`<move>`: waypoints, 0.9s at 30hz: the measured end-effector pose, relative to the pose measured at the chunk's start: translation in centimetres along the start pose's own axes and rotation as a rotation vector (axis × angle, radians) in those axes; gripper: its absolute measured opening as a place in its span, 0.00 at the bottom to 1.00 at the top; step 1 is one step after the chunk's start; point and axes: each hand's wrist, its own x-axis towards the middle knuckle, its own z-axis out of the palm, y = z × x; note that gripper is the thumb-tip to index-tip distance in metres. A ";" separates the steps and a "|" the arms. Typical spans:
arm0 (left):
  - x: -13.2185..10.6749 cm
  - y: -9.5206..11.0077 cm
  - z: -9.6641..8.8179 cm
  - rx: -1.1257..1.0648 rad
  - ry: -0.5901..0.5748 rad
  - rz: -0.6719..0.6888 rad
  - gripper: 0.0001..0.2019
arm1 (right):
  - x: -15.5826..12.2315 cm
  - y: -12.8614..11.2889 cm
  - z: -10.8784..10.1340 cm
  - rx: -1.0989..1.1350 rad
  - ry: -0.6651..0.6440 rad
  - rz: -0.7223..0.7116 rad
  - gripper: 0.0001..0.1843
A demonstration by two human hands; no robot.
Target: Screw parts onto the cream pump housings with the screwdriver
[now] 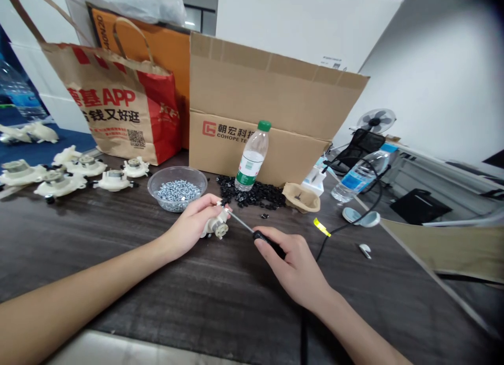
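My left hand (pixel 191 228) grips a small white plastic housing (pixel 216 226) with a round fitting at its end. My right hand (pixel 293 262) is wrapped around the black handle of a screwdriver (pixel 241 221). Its steel shaft reaches left, and the tip sits at the top of the housing, partly hidden by my left fingers. Just beyond my hands stand a clear bowl of small silver screws (pixel 177 190) and a heap of small black plastic pieces (pixel 252 193). Several finished white plastic assemblies (pixel 84 166) lie further left.
A dark wood-grain table (pixel 157 281) carries everything. Behind stand a water bottle (pixel 252 157), a cardboard box (pixel 255 113) and a paper bag (pixel 122 105). To the right lie a second bottle (pixel 360 176), a black cable (pixel 354 223) and a small fan (pixel 376 121).
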 end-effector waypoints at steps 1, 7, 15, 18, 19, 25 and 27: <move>0.0 0.0 0.1 0.003 0.000 -0.004 0.07 | 0.0 0.0 0.0 0.001 -0.005 0.003 0.13; -0.1 0.0 0.3 0.022 0.014 -0.009 0.07 | 0.0 0.1 0.2 0.006 -0.024 0.014 0.14; -0.5 0.1 0.0 0.179 -0.046 0.045 0.08 | -0.1 0.0 0.3 0.003 -0.035 0.026 0.15; -0.7 0.0 -0.1 0.305 -0.089 0.066 0.12 | -0.1 0.0 0.3 -0.008 -0.044 0.034 0.15; -0.7 -0.1 -0.2 0.322 -0.092 0.062 0.13 | -0.1 0.0 0.3 -0.013 -0.048 0.037 0.15; -0.6 -0.8 -0.3 0.362 -0.125 0.065 0.17 | -0.1 0.1 0.5 0.001 -0.065 0.052 0.17; -0.5 -0.7 -0.3 0.336 -0.141 0.072 0.20 | -0.1 0.1 0.6 0.003 -0.062 0.055 0.17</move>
